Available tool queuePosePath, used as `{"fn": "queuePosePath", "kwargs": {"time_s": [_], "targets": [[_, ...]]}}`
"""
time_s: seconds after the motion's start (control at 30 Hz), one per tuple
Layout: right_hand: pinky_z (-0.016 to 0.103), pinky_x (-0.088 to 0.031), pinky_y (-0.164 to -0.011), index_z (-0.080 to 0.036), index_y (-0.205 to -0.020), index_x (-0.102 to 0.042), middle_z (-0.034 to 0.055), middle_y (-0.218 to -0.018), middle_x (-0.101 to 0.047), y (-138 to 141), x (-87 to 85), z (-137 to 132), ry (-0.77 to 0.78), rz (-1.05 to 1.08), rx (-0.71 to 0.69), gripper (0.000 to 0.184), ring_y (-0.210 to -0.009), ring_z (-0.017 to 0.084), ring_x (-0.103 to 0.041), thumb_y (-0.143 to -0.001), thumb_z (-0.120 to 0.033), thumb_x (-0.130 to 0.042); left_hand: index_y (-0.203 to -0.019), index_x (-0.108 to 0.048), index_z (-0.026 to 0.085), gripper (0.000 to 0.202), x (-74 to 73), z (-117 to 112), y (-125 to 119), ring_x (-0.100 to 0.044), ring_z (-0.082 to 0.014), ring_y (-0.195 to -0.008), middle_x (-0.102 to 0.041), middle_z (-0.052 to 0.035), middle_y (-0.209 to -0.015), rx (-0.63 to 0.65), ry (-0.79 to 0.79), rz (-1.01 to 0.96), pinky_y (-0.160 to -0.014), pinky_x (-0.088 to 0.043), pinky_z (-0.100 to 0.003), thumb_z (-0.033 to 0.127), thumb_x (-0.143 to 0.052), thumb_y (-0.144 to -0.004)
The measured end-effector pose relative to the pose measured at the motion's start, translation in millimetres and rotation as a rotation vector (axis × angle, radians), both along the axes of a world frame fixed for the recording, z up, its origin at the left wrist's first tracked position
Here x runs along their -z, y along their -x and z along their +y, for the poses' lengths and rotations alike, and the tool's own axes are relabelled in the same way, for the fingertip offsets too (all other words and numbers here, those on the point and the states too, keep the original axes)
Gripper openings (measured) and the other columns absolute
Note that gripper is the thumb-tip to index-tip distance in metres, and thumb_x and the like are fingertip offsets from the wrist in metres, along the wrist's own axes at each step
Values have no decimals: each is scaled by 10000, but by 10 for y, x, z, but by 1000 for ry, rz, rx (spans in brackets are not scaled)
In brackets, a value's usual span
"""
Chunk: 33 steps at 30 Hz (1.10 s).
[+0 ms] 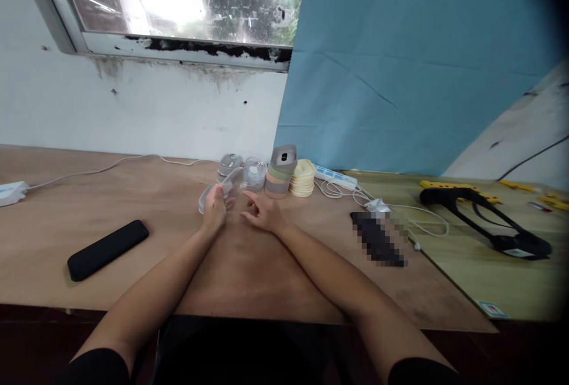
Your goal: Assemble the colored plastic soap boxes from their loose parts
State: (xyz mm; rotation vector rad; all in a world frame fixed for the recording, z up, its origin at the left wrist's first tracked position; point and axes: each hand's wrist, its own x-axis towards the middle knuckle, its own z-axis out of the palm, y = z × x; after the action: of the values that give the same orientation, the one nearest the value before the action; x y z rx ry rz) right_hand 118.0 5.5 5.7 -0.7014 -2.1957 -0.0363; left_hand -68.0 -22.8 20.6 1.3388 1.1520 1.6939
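My left hand (214,207) is closed around a clear plastic case (220,189), holding it tilted just above the wooden table (178,243). My right hand (262,212) rests beside it on the table with its fingers loosely spread and nothing in it. Right behind both hands stand two small clear containers (242,170), a stack of grey, green and tan rings (280,173) and a stack of pale yellow rings (303,179).
A black phone (107,249) lies at the left. A blurred dark object (377,238) with a white charger and cable lies at the right. A white power strip (335,176) sits by the blue backdrop, a black strap (489,219) on the lighter board at the right.
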Motion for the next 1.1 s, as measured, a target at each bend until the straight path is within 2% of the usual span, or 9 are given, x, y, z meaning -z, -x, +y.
{"fn": "queuePosePath", "kwargs": {"time_s": [0.1, 0.2, 0.3, 0.37, 0.5, 0.7, 0.9, 1.0, 1.1], "targets": [[342, -528, -800, -230, -1401, -418, 99, -1091, -646, 11, -41, -30, -22, -45, 22, 779, -913, 228, -630, -748, -582, -656, -1020, -603, 134, 703, 78, 36, -176, -695, -236, -803, -698, -122, -938, 151, 77, -232, -721, -552, -361, 758, -352, -813], [385, -516, -888, -254, -1339, -497, 121, -1235, -564, -2, -47, -7, -78, -20, 70, 659, -1075, 264, -580, -765, -532, -662, -970, -633, 131, 737, 94, 54, -208, -692, -230, -751, -710, -114, -859, 192, 126, -211, -698, -548, -354, 780, -325, -803], [409, -501, -936, -238, -1321, -505, 126, -1242, -552, -26, -35, 46, -115, 35, 83, 545, -1130, 264, -551, -821, -425, -615, -989, -642, 127, 735, 63, 27, -159, -662, -201, -686, -705, -112, -858, 166, 131, -39, -597, -521, -307, 754, -291, -835], [430, -485, -967, -206, -1334, -482, 136, -1216, -565, -41, -32, 77, -135, 65, 64, 564, -1145, 271, -540, -822, -407, -608, -1140, -587, 129, 677, 35, -9, -124, -631, -173, -649, -692, -106, -921, 118, 92, 61, -558, -500, -288, 695, -340, -863], [442, -472, -990, -169, -1329, -466, 152, -1219, -566, -69, -32, 113, -151, 94, 48, 590, -1162, 276, -529, -817, -423, -611, -1385, -371, 212, 574, -31, -76, -47, -623, -157, -798, -624, -96, -1156, 35, -103, 346, -730, -516, -311, 498, -481, -899], [478, -464, -1003, -187, -1361, -428, 155, -1264, -555, -120, -3, 170, -99, 77, 73, 646, -1200, 291, -516, -812, -475, -611, -1143, -561, 224, 401, -117, -82, 122, -491, -264, -1229, -440, -121, -1370, 112, -261, 842, -977, -446, -399, 467, -608, -828], [490, -383, -1093, -202, -1473, -257, 147, -1476, -361, -119, -30, 171, -113, 118, 111, 725, -1357, 289, -367, -851, -382, -583, -895, -602, 204, 287, -134, 62, 125, -468, -252, -1253, -399, -114, -1371, -47, -270, 932, -1001, -423, -368, 485, -598, -835], [501, -356, -1113, -228, -1491, -202, 124, -1529, -269, -115, -50, 142, -111, 138, 159, 744, -1396, 288, -303, -852, -322, -571, -901, -618, 204, 304, -243, 224, 103, -502, -251, -1204, -432, -111, -1342, -212, -243, 943, -994, -415, -371, 500, -590, -838], [496, -359, -1113, -229, -1482, -235, 119, -1506, -315, -116, -53, 124, -91, 94, 139, 708, -1385, 278, -324, -851, -285, -552, -984, -626, 207, 321, -406, 451, 55, -480, -277, -1222, -493, -110, -1300, -286, -185, 1029, -1006, -383, -400, 495, -564, -856]]}}
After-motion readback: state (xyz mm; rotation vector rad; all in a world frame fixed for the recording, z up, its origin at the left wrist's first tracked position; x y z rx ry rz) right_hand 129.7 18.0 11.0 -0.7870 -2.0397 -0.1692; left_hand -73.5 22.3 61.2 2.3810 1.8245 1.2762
